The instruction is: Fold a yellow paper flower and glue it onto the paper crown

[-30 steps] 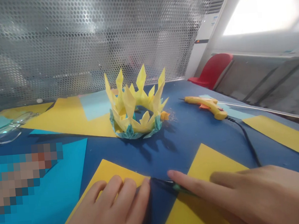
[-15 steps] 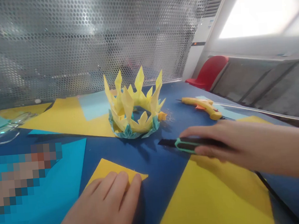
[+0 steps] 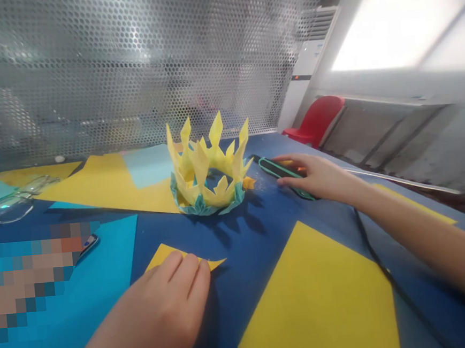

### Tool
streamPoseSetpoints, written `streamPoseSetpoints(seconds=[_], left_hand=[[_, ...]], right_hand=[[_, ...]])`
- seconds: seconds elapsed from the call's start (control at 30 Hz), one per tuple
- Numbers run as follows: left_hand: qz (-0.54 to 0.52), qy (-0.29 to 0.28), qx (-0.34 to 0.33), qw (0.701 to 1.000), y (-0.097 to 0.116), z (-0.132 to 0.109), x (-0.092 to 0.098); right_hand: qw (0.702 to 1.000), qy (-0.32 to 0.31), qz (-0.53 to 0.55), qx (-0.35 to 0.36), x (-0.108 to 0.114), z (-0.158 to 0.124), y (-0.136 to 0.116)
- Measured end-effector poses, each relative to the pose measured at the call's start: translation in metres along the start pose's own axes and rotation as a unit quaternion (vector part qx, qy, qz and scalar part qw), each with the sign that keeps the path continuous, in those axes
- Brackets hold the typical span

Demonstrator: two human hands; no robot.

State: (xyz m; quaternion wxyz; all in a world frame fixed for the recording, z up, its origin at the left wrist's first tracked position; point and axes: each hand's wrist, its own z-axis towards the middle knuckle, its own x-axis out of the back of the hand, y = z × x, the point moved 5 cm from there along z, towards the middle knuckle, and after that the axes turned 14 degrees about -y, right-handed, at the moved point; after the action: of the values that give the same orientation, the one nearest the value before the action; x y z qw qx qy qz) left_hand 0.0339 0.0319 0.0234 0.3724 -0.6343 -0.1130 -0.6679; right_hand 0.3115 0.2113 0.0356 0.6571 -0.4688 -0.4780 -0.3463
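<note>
My left hand (image 3: 178, 296), fingers curled together, holds a small piece of yellow paper (image 3: 162, 253) on the blue tabletop; the fingers cover most of the sheet. Beyond the crown's right side, my right hand (image 3: 313, 175) grips a black and green utility knife (image 3: 274, 168) low over the table. Partly behind that hand is the yellow glue gun, mostly hidden. Between my hands and the perforated screen stands a yellow paper crown (image 3: 218, 196) with tall points and a teal folded base. A small orange paper piece (image 3: 249, 183) sits at its right edge.
A large yellow sheet (image 3: 318, 296) lies at front right, beside a black cord (image 3: 378, 259). Blue paper (image 3: 105, 291) is at left, under a blurred-out area. Eyeglasses (image 3: 13, 207) and more yellow paper (image 3: 100, 181) lie behind. A perforated metal screen (image 3: 128, 80) borders the back.
My right hand has moved away from me with the utility knife, from above the yellow sheet to beside the glue gun. My left hand's fingers have curled in more on the small yellow paper.
</note>
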Motion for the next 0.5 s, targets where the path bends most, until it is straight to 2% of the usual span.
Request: streamPoseSetpoints(seconds=[0.07,0.17,0.23,0.3,0.37,0.47,0.5], left_hand=[[0.011,0.017,-0.003,1.0,-0.001,0.001,0.005],[0.031,0.008,-0.007,0.999,0.0,0.002,0.004],[0.031,0.015,-0.004,0.999,0.001,0.002,0.001],[0.008,0.052,0.012,0.999,0.0,0.0,0.002],[-0.031,0.098,0.019,0.994,0.0,-0.004,0.004],[-0.028,0.163,0.001,0.986,0.004,-0.01,0.012],[-0.022,0.171,0.008,0.985,0.005,-0.012,0.014]], right_hand=[[1.0,0.018,0.01,0.005,-0.001,0.002,0.0],[0.998,0.064,0.011,0.018,0.004,-0.001,-0.006],[0.993,0.112,0.005,0.043,0.011,-0.009,-0.018],[0.982,0.166,0.002,0.087,0.016,-0.02,-0.038],[0.969,0.178,0.003,0.168,0.014,-0.034,-0.064],[0.937,0.11,0.018,0.331,-0.001,-0.057,-0.108],[0.917,0.085,0.028,0.389,-0.006,-0.066,-0.121]])
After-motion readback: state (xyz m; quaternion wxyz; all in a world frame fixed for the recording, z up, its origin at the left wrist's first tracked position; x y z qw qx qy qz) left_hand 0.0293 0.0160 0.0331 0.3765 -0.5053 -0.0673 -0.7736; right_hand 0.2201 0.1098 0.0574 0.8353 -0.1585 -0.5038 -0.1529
